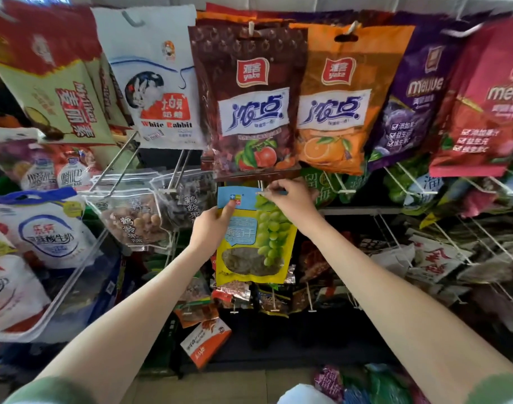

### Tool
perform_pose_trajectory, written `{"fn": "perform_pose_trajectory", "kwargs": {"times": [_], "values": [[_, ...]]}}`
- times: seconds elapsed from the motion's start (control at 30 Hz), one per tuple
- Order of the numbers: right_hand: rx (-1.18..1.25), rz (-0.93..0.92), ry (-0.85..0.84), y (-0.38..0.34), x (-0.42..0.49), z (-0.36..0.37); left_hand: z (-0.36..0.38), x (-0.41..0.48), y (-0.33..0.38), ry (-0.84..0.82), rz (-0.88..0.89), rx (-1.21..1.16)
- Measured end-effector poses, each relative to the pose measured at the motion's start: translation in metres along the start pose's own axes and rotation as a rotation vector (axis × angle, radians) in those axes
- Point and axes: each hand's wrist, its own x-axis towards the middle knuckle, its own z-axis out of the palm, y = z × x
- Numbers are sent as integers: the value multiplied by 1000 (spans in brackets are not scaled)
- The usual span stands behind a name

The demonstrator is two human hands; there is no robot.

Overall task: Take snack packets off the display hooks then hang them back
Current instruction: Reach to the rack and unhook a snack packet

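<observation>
A yellow and blue raisin packet (250, 243) with green grapes printed on it hangs upright in the middle of the rack. My left hand (213, 225) pinches its upper left part, thumb on the blue top band. My right hand (290, 196) grips the packet's top right corner at the tip of a white wire display hook (262, 193). Whether the packet's hole is on the hook is hidden by my fingers.
Above hang a brown candy bag (249, 97), an orange one (342, 97) and a White Rabbit bag (156, 80). Clear nut packets (138, 223) hang at left beside a clear bin (74, 275). Bare white hooks (409, 182) stick out at right. Small packets (205, 342) hang below.
</observation>
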Motion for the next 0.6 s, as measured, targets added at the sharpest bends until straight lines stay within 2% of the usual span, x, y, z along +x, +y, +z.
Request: {"fn": "perform_pose_trajectory", "kwargs": {"times": [0.17,0.27,0.33,0.4,0.5,0.6], "values": [[-42,-51,26,7,14,8,5,-1,2,70,0,-16],[-13,-111,45,3,21,15,10,-3,6,274,142,103],[-35,-112,71,-1,29,18,18,-4,-1,413,328,352],[-84,-80,113,-5,36,19,25,-3,-8,468,484,627],[-86,-14,173,-14,39,17,30,1,-9,253,603,881],[-68,6,200,-18,31,18,32,10,-13,17,522,948]]}}
